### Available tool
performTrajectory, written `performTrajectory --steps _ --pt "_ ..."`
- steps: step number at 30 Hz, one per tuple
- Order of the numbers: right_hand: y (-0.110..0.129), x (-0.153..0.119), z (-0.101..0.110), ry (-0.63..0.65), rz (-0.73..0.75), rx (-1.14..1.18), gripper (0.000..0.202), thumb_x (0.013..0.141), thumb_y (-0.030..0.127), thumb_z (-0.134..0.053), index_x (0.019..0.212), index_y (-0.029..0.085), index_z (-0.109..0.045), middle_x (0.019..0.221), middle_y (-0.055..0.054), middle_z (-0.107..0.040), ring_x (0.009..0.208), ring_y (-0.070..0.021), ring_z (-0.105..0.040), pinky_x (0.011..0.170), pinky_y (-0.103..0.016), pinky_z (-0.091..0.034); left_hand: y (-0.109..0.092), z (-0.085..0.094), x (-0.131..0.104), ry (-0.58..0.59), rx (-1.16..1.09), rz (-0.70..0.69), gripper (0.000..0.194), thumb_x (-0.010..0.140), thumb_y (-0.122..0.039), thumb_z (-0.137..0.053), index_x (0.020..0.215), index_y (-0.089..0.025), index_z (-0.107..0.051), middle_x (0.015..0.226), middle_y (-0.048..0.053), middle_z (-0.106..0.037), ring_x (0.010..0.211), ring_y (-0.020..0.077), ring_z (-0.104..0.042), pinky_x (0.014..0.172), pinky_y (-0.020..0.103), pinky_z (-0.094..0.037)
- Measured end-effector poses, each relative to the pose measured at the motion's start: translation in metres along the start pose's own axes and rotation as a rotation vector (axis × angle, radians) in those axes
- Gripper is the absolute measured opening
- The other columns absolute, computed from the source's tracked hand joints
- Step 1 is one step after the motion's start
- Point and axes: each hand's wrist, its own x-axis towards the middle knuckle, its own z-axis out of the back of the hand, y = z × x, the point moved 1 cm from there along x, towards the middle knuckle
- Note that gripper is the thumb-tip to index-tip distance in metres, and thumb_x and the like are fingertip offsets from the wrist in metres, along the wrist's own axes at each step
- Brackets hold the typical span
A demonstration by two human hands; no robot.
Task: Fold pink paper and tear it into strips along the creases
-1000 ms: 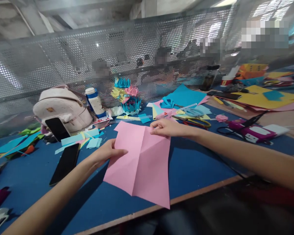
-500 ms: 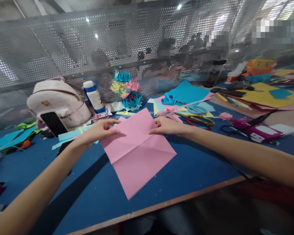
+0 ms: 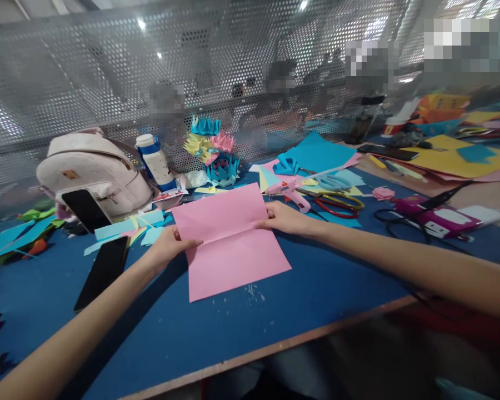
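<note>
A sheet of pink paper (image 3: 233, 258) with a crease across its middle is held up over the blue table (image 3: 316, 300). My left hand (image 3: 169, 247) pinches its left edge near the crease, thumb on the front and fingers behind. On the right edge, my right hand (image 3: 282, 218) grips the sheet the same way, at about the crease's other end. Just behind my right hand lie a pink glue gun (image 3: 289, 190) and red-handled scissors (image 3: 333, 206). A black phone (image 3: 103, 272) lies flat beside my left forearm.
Behind stand a white backpack (image 3: 95, 172) with a phone (image 3: 84, 210) leaning on it, a bottle (image 3: 155, 161) and folded paper flowers (image 3: 223, 166). Blue paper (image 3: 320, 153), a pink paper rose (image 3: 383, 193) and a magenta device (image 3: 437, 219) are at right. A perforated metal screen (image 3: 233, 50) closes the back.
The pink paper has turned from a diamond position to nearly square to me. My left hand has moved down along with its left edge; my right hand stays about where it was.
</note>
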Motion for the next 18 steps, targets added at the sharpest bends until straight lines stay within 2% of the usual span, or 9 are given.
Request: performTrajectory --steps 2,4,7,11,12,14,16,18 --pt "-0.005 0.001 0.003 0.048 0.061 -0.006 0.030 0.081 0.041 -0.062 0.093 0.014 -0.068 0.088 -0.006 -0.071 0.080 -0.0206 -0.065 0.071 -0.032 -0.050 0.006 0.005 0.005 -0.026 0.090 -0.077 0.018 0.070 -0.030 -0.077 0.077 -0.014 -0.071 0.077 0.007 -0.075 0.069 0.0215 -0.069 0.063 0.030 -0.054" --pt "-0.010 0.000 0.006 0.070 0.112 -0.030 0.025 0.084 0.033 -0.059 0.094 0.014 -0.071 0.096 -0.008 -0.074 0.091 -0.0223 -0.066 0.083 -0.034 -0.050 0.013 0.009 0.008 -0.037 0.178 -0.168 0.011 0.072 -0.024 -0.072 0.078 -0.015 -0.073 0.081 0.007 -0.076 0.076 0.0232 -0.070 0.068 0.030 -0.054" --pt "-0.015 -0.002 0.007 0.075 0.190 -0.118 0.027 0.086 0.022 -0.054 0.104 0.016 -0.073 0.110 -0.008 -0.073 0.102 -0.0231 -0.065 0.093 -0.037 -0.048 0.025 0.010 0.009 -0.033 0.295 -0.299 0.016 0.075 -0.017 -0.064 0.086 -0.016 -0.075 0.090 0.006 -0.077 0.085 0.0247 -0.070 0.075 0.031 -0.054" --pt "-0.015 -0.004 0.006 0.023 0.348 -0.339 0.036 0.088 0.018 -0.054 0.122 0.018 -0.066 0.126 -0.009 -0.066 0.114 -0.0230 -0.061 0.098 -0.038 -0.047 0.035 0.009 0.005 -0.008 0.408 -0.417 0.023 0.083 -0.017 -0.055 0.092 -0.016 -0.076 0.085 0.006 -0.077 0.077 0.0235 -0.071 0.072 0.033 -0.056" --pt "-0.015 -0.004 0.006 0.021 0.398 -0.389 0.038 0.090 0.016 -0.051 0.126 0.019 -0.063 0.128 -0.009 -0.065 0.117 -0.0219 -0.060 0.099 -0.038 -0.046 0.035 0.008 0.003 0.024 0.426 -0.446 0.026 0.085 -0.017 -0.053 0.097 -0.017 -0.076 0.090 0.007 -0.077 0.081 0.0235 -0.071 0.075 0.033 -0.056" --pt "-0.013 -0.002 0.008 0.068 0.518 -0.499 0.043 0.094 0.013 -0.043 0.133 0.022 -0.057 0.133 -0.008 -0.062 0.125 -0.0192 -0.055 0.101 -0.038 -0.045 0.034 0.008 0.001 0.126 0.507 -0.549 0.034 0.090 -0.017 -0.050 0.118 -0.020 -0.070 0.113 0.008 -0.073 0.102 0.0241 -0.069 0.091 0.037 -0.054" --pt "-0.013 0.001 0.011 0.153 0.633 -0.628 0.047 0.097 0.011 -0.034 0.139 0.025 -0.051 0.139 -0.006 -0.057 0.130 -0.0181 -0.051 0.100 -0.039 -0.044 0.031 0.009 -0.002 0.225 0.665 -0.686 0.044 0.095 -0.017 -0.044 0.137 -0.025 -0.055 0.137 0.008 -0.060 0.122 0.0240 -0.060 0.105 0.044 -0.046" --pt "-0.014 0.003 0.015 0.232 0.678 -0.757 0.049 0.099 0.010 -0.032 0.142 0.026 -0.048 0.143 -0.007 -0.053 0.132 -0.0202 -0.049 0.098 -0.042 -0.045 0.027 0.011 -0.003 0.297 0.837 -0.793 0.050 0.097 -0.013 -0.038 0.144 -0.028 -0.046 0.148 0.007 -0.048 0.131 0.0241 -0.052 0.108 0.051 -0.042"
